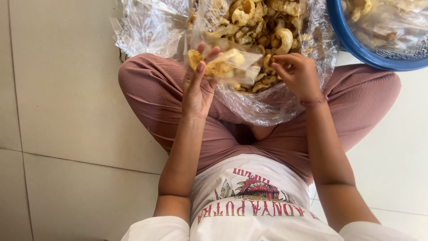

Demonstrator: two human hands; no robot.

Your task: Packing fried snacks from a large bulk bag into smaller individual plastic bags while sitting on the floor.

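Pale tiled floor [67, 89] under crossed legs. Small clear bag [232, 62] held at 12 o'clock, left hand [198, 89] clasped round it. Crackling [272, 62] pinched by right hand [298, 76] over big bag [276, 102]. Filling step judged underway; bag mouth must be kept open.

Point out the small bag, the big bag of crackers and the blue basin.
small bag [232, 62], head view, on its clear front.
big bag [267, 107], head view, on its lower plastic wall.
blue basin [352, 42], head view, on its rim.
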